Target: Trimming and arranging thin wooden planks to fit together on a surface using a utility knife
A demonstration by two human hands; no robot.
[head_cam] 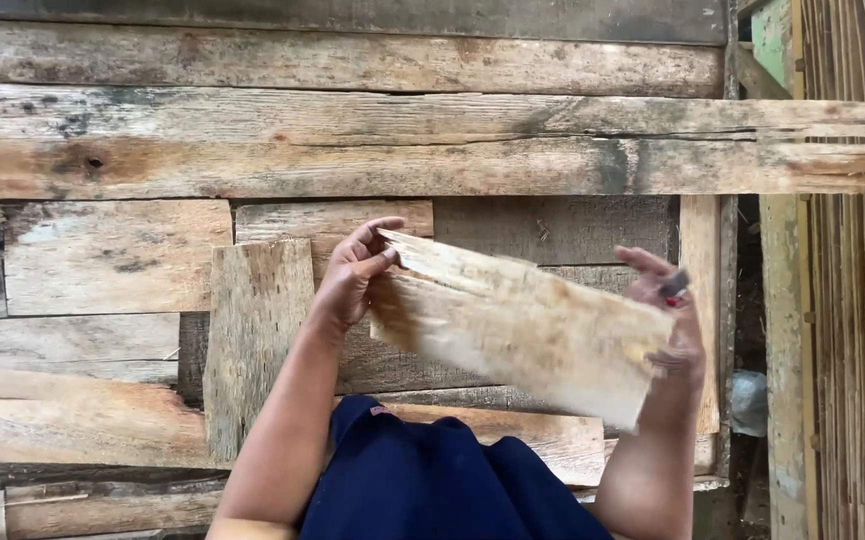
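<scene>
Two hands hold a short weathered board up over a platform of old planks

The left hand [353, 275] grips the upper left end of the pale, splintered board [518, 325], its fingers [371, 232] curled over the top corner and clamped on the wood. The right hand [675, 320] holds the lower right end, fingers closed behind the edge, with a small dark and red pen-like object [675, 286] tucked between them. The board slants down from left to right, raised clear of the planks [113, 255] beneath, its torn end at the left hand. A long grey-brown beam [403, 150] runs across above it, and a narrow upright plank [256, 330] stands just beside the left wrist. Dark blue cloth [433, 480] covers the person's lap below the board. Thin bamboo slats [843, 300] line the right edge
</scene>
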